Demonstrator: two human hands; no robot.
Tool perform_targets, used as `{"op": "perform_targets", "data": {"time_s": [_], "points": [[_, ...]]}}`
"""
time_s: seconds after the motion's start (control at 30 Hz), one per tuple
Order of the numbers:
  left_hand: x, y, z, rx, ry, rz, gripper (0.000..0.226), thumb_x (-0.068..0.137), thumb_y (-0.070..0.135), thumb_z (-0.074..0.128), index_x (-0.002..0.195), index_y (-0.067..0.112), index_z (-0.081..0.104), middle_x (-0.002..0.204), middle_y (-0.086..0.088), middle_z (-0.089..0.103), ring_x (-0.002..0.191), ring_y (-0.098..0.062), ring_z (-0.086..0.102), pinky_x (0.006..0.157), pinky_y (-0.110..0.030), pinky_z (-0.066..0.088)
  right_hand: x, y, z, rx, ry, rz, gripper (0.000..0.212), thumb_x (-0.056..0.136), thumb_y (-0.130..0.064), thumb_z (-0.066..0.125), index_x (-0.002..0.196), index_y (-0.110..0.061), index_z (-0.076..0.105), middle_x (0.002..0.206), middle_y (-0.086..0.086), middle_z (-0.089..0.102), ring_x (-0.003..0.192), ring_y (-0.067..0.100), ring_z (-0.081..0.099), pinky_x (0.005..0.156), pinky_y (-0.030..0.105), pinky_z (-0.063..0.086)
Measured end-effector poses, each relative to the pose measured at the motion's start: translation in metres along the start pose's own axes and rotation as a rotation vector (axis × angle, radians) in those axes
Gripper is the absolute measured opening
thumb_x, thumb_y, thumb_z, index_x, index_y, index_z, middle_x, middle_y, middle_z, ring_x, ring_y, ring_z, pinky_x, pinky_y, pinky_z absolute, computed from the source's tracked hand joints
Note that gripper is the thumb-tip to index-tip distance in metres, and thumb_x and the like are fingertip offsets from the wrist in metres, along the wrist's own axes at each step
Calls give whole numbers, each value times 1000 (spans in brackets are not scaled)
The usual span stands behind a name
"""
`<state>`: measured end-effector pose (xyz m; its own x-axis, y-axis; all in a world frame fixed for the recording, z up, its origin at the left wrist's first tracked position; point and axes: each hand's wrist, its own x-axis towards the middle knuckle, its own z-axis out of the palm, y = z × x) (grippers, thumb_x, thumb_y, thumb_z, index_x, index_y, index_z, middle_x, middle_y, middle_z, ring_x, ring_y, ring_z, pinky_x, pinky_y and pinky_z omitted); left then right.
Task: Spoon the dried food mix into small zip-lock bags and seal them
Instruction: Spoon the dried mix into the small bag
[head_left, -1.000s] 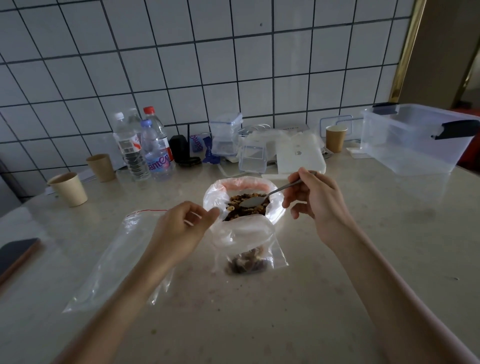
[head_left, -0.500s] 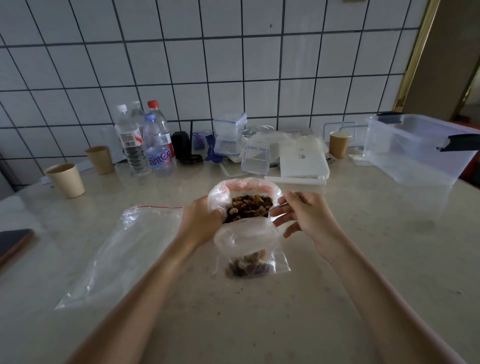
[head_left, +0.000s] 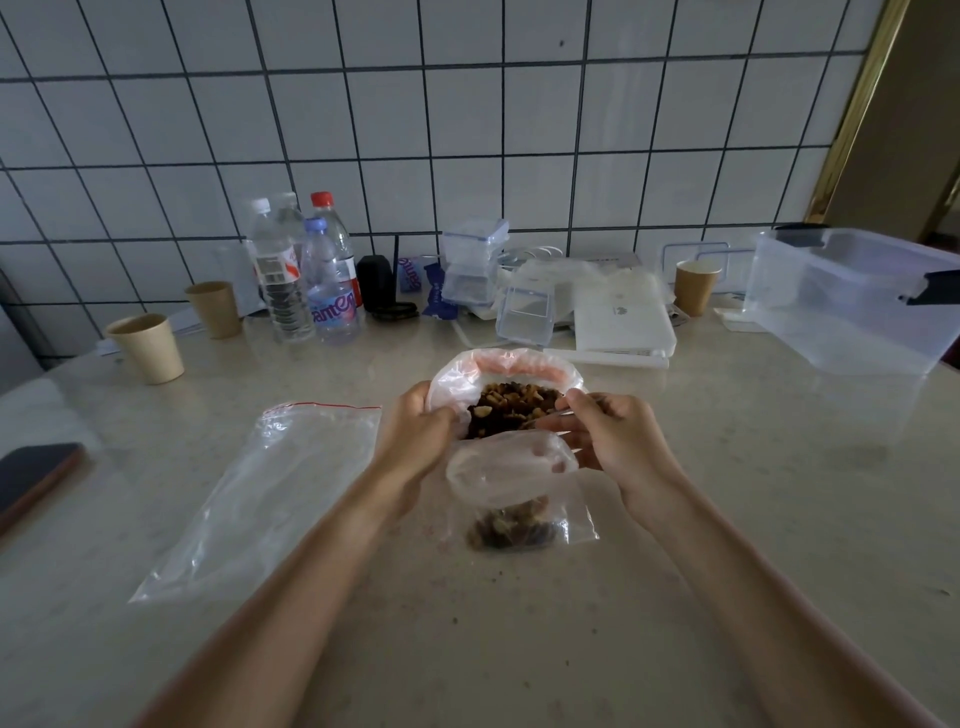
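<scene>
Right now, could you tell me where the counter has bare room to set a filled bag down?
Bare counter lies right of the right hand, before the clear storage bin, and near the front edge between the forearms. The empty zip-lock bag covers the left; bottles and containers crowd the wall.

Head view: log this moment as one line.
left hand holds small clear zip-lock bag open | right hand grips metal spoon | spoon in brown dried mix

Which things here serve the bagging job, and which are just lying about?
In use: big bag of dried mix, spoon, small zip-lock bag, spare zip-lock bag.
Lying about: water bottles, paper cups, clear storage tub, phone.
</scene>
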<state>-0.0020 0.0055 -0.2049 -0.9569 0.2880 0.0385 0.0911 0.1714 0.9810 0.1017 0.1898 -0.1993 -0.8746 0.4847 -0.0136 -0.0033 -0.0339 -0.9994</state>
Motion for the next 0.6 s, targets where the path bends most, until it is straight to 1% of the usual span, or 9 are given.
{"op": "perform_targets", "data": {"time_s": [0.07, 0.13, 0.23, 0.27, 0.33, 0.43, 0.53, 0.6], "points": [[0, 0, 1, -46, -3, -24, 28, 96, 10, 64, 123, 18, 69, 108, -11, 77, 102, -30, 74, 89, -49, 62, 1, 1, 0, 0, -21, 16, 30, 108, -25, 53, 105, 0, 69, 89, 13, 80, 68, 29, 76, 55, 37, 62], [0, 0, 1, -57, -10, -34, 28, 96, 10, 65, 123, 17, 68, 108, -11, 77, 102, -29, 74, 91, -50, 62, 2, 1, -1, 19, -53, 50, 32, 109, -27, 50, 107, 0, 68, 93, 15, 80, 72, 32, 76, 60, 39, 63], [0, 0, -1, 10, -1, -11, 26, 93, 15, 67, 118, 21, 70, 102, -5, 78, 97, -25, 75, 86, -47, 63, 2, 0, -1, 67, -58, 76, 33, 111, -23, 46, 108, 2, 66, 94, 18, 80, 70, 32, 74, 60, 39, 63], [0, 0, -1, 46, 2, 3, 25, 91, 16, 67, 115, 23, 70, 99, -4, 78, 94, -24, 75, 86, -47, 63, 2, -1, -2, 71, -36, 71, 32, 111, -21, 45, 107, 2, 67, 92, 17, 80, 70, 31, 75, 58, 38, 62], [-1, 1, -1, 83, 2, 14, 25, 88, 16, 67, 111, 25, 71, 98, -3, 78, 93, -25, 74, 87, -51, 62, 3, -2, -4, 84, 21, 51, 30, 110, -17, 44, 105, 1, 67, 89, 17, 80, 69, 28, 76, 52, 32, 58], [-1, 2, -1, 61, -5, -1, 24, 85, 16, 67, 107, 25, 72, 97, -4, 78, 95, -28, 74, 89, -54, 61, 4, -4, -5, 115, 49, 32, 28, 109, -14, 45, 104, 2, 67, 87, 17, 80, 68, 25, 77, 50, 28, 56], [1, 0, 1, 9, -24, -20, 26, 89, 18, 67, 114, 25, 71, 101, -5, 79, 99, -28, 74, 92, -52, 60, 4, -2, -3, 80, 5, 18, 28, 110, -18, 47, 108, 0, 68, 90, 13, 80, 72, 24, 77, 53, 31, 59], [1, -1, 2, -25, -47, -32, 24, 94, 18, 67, 118, 22, 71, 103, -5, 79, 101, -26, 75, 95, -50, 60, 3, 0, -1, 87, -28, 31, 28, 110, -20, 47, 111, -1, 67, 93, 13, 81, 77, 27, 77, 59, 38, 63]]}}
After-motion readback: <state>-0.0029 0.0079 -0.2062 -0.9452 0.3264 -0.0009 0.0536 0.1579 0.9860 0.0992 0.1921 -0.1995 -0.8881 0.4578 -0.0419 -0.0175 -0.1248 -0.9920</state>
